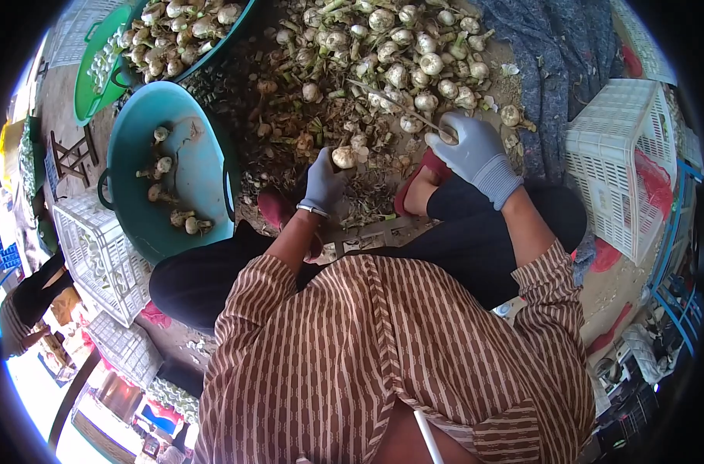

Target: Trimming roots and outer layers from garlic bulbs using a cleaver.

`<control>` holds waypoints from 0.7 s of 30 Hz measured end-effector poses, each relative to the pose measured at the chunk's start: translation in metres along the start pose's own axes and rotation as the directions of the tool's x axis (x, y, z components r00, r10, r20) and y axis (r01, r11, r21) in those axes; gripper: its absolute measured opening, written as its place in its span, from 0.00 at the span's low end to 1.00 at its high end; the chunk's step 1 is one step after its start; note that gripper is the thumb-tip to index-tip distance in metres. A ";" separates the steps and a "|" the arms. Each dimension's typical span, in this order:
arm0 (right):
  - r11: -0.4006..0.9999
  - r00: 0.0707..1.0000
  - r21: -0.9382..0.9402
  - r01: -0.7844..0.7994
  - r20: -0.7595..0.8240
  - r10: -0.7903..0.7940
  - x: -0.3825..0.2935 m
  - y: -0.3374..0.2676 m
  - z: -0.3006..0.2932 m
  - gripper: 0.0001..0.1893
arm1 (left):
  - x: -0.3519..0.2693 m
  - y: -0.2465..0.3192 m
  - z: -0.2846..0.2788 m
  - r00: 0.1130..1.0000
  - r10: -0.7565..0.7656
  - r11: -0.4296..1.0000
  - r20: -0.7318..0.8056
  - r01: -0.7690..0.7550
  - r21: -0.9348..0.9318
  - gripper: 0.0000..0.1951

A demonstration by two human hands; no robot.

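My left hand [324,182], in a grey work glove, grips a pale garlic bulb [344,157] at its fingertips. In my right hand [471,148], also gloved, is the handle end of a long, thin knife-like tool [395,104]. Its narrow length points up and to the left, over the pile of garlic bulbs [398,43], apart from the held bulb. Many bulbs in the pile still carry green or dry stalks. Below my hands lie dry skins and cut trimmings [323,124]. On the left, a teal plastic tub [198,151] holds several bulbs along its inner left side.
A fuller tub of garlic [178,35] and a green basin with white pieces [102,64] stand at upper left. White plastic crates are on the left [99,255] and right [610,139]. Dark cloth [555,69] borders the pile. Another person [30,307] is at far left.
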State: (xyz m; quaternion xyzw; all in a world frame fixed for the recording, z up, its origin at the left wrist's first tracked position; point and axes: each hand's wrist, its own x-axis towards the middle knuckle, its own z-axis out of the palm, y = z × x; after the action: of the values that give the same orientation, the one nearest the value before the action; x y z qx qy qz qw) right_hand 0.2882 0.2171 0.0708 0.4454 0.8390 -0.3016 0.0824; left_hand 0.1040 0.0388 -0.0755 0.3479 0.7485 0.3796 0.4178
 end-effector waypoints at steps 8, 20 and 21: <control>0.843 0.843 -0.183 0.506 -0.103 -0.528 -0.037 -0.030 0.028 0.13 | -0.050 0.057 -0.032 0.926 0.323 0.815 0.193 -0.168 -0.555 0.32; 0.819 0.769 -0.095 0.566 -0.297 -0.566 -0.036 -0.022 0.055 0.17 | -0.087 0.085 -0.028 0.993 0.106 0.848 0.042 -0.068 -0.525 0.19; 0.814 0.763 -0.099 0.572 -0.298 -0.573 -0.035 -0.020 0.058 0.17 | -0.090 0.087 -0.029 0.984 -0.074 0.746 0.163 0.163 -0.645 0.16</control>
State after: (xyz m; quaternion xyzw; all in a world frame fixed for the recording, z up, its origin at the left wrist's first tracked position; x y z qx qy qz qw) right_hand 0.2855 0.1509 0.0468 0.2101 0.9372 -0.2364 -0.1473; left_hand 0.1330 -0.0031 0.0424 0.1545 0.5603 0.5674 0.5832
